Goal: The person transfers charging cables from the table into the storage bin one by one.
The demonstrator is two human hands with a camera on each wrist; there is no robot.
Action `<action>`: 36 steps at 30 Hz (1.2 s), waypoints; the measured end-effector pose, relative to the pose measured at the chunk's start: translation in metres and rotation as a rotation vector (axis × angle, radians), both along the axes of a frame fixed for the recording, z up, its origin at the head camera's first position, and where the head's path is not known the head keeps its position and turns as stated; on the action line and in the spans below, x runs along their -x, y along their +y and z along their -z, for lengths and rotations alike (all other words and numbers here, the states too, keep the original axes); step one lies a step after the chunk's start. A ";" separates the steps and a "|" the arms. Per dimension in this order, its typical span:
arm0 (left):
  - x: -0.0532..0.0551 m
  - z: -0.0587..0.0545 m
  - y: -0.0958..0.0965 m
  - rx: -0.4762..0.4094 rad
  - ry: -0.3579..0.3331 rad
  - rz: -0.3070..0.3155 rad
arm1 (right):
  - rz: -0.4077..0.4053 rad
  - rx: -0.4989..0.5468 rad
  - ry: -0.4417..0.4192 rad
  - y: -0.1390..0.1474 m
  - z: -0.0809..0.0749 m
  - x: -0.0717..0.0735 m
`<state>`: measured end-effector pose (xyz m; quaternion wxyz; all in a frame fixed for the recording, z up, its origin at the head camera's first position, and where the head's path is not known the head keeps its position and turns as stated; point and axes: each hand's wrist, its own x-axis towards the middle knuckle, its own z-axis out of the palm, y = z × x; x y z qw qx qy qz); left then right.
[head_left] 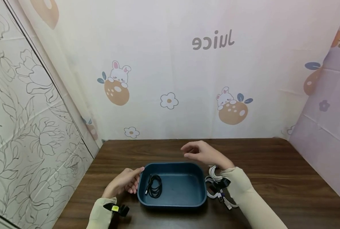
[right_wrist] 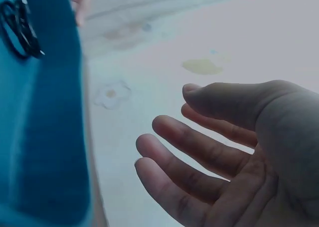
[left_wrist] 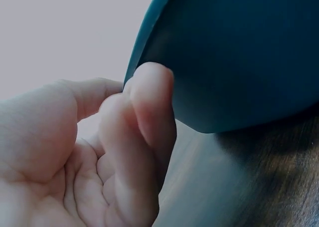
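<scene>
Tray (head_left: 184,187) at lower centre of the frame holds a black cable (head_left: 153,190); left hand (head_left: 125,182) pinches the tray's left rim, right hand (head_left: 205,153) hovers near its upper-right corner, fingers loosely spread.

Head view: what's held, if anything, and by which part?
The left hand pinches the blue tray by its rim, near the far-left corner; the right hand holds nothing.

White cables (head_left: 213,176): partly hidden under right sleeve (head_left: 242,187) and wrist camera (head_left: 224,183); ends too small to tell.
Black cable (head_left: 155,192): blurred in right wrist view.
Tray (head_left: 181,187): cut off in both wrist views.
Left grip (head_left: 127,181): blurred and cut off in right wrist view.
Worktop (head_left: 273,175): near side cut off in head view.
Yellow tag (head_left: 115,208): print too small to read.
</scene>
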<state>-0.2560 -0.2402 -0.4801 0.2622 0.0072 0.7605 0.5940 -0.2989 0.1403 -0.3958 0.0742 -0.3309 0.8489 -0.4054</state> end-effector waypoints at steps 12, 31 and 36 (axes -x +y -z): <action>0.001 0.001 0.000 -0.001 -0.003 -0.001 | 0.138 0.073 -0.014 0.053 0.009 0.003; 0.001 0.003 -0.002 0.003 0.003 0.010 | 0.348 0.034 0.046 0.111 0.030 -0.005; 0.002 0.004 -0.002 0.009 0.008 0.009 | 0.408 -0.002 0.048 0.125 0.036 -0.005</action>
